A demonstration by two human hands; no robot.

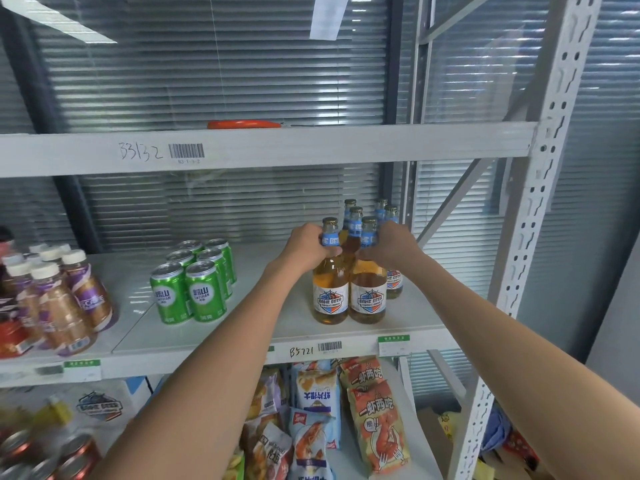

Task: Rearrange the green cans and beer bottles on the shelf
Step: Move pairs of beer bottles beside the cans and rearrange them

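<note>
Several green cans stand in two rows on the middle shelf, left of centre. To their right stands a cluster of several amber beer bottles with blue neck labels. My left hand grips the neck of the front left beer bottle. My right hand grips the neck of the front right beer bottle. Both of these bottles stand upright on the shelf, side by side near its front edge. More beer bottles stand behind them, partly hidden by my hands.
Brown drink bottles with white caps crowd the shelf's left end. An orange-handled tool lies on the upper shelf. Snack bags fill the lower shelf, red cans at its left. A perforated upright post bounds the right side.
</note>
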